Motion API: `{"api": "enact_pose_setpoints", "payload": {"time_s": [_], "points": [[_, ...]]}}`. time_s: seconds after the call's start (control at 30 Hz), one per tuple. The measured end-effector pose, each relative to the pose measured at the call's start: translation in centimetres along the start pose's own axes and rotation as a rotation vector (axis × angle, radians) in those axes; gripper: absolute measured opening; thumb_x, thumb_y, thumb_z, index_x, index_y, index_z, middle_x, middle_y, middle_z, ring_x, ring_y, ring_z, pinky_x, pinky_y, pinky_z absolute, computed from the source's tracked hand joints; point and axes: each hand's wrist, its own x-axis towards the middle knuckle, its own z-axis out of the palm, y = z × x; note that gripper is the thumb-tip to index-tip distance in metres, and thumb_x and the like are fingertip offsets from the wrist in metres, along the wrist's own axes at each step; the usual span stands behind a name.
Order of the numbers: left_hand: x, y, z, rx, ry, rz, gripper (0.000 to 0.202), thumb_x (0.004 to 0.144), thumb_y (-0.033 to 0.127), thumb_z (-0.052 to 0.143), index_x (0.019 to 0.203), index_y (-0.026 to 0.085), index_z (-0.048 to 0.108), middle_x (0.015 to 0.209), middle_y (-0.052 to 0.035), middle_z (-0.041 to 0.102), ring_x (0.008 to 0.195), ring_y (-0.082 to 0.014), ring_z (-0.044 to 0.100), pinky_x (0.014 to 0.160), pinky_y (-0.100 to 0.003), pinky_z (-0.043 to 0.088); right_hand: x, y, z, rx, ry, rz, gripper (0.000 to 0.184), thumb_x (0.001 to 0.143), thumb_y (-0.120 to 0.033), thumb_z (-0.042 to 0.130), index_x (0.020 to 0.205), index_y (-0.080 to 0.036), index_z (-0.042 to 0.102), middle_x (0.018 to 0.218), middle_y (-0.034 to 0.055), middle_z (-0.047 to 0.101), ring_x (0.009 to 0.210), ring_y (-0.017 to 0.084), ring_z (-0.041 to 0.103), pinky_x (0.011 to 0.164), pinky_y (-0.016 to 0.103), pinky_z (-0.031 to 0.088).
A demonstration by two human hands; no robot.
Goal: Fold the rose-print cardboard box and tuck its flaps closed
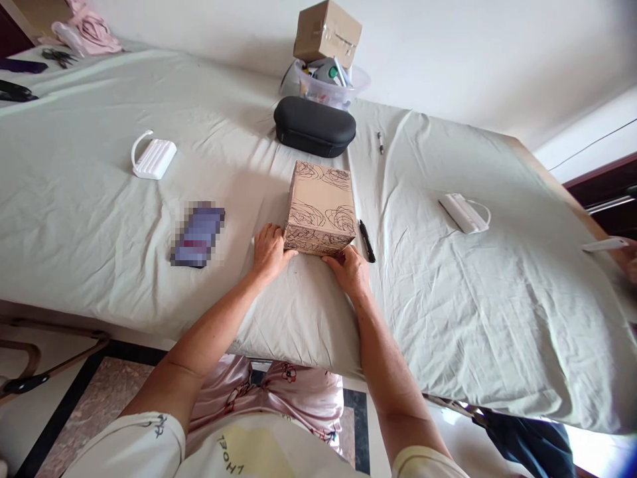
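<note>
A small brown cardboard box (321,207) with black scribbled swirls stands on the table covered by a pale green sheet (99,199). My left hand (269,252) grips its near left bottom corner, fingers curled against the side. At the near right bottom corner sits my right hand (350,269), fingers pressed to the box's front edge. A black marker (367,240) lies just right of the box, close to my right hand.
A black oval case (314,126) lies behind the box, with a clear tub of supplies (331,86) and a plain cardboard box (327,32) on it. White power banks (153,158) (462,212) lie left and right. A blurred phone (198,236) lies left. Another person's hand (628,255) is at the right edge.
</note>
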Motion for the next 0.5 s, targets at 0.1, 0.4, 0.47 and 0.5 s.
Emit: {"api": "enact_pose_setpoints", "payload": {"time_s": [0.1, 0.4, 0.47, 0.5], "points": [[0.1, -0.1, -0.2, 0.001, -0.019, -0.005, 0.049, 0.076, 0.029, 0.096, 0.110, 0.021, 0.061, 0.133, -0.0173, 0.072, 0.143, -0.0415, 0.059, 0.117, -0.056, 0.049, 0.0, 0.0, -0.2, 0.010, -0.006, -0.002, 0.046, 0.086, -0.065, 0.069, 0.074, -0.025, 0.050, 0.079, 0.0007, 0.059, 0.068, 0.018, 0.051, 0.064, 0.034, 0.042], [0.2, -0.1, -1.0, 0.033, -0.023, 0.032, 0.044, 0.075, 0.034, 0.096, 0.102, 0.022, 0.063, 0.120, -0.0132, 0.074, 0.125, -0.0369, 0.067, 0.104, -0.050, 0.055, 0.1, 0.2, -0.5, 0.023, -0.021, 0.000, 0.043, 0.084, -0.061, 0.074, 0.072, -0.025, 0.052, 0.078, 0.0004, 0.059, 0.068, 0.017, 0.052, 0.064, 0.033, 0.043], [0.2, 0.2, -1.2, 0.049, -0.046, 0.020, 0.044, 0.075, 0.031, 0.096, 0.103, 0.021, 0.063, 0.122, -0.0144, 0.073, 0.126, -0.0376, 0.067, 0.104, -0.051, 0.054, 0.1, 0.1, -0.5, 0.019, -0.032, 0.005, 0.043, 0.084, -0.059, 0.074, 0.071, -0.025, 0.052, 0.078, 0.0005, 0.059, 0.069, 0.017, 0.053, 0.066, 0.034, 0.043], [0.3, 0.3, -1.3, 0.051, -0.060, 0.017, 0.044, 0.076, 0.030, 0.095, 0.105, 0.020, 0.063, 0.125, -0.0153, 0.073, 0.127, -0.0381, 0.066, 0.105, -0.051, 0.054, 0.1, 0.1, -0.5, 0.019, -0.037, 0.004, 0.043, 0.084, -0.058, 0.073, 0.070, -0.025, 0.052, 0.078, 0.0005, 0.059, 0.068, 0.017, 0.053, 0.066, 0.034, 0.043]]}}
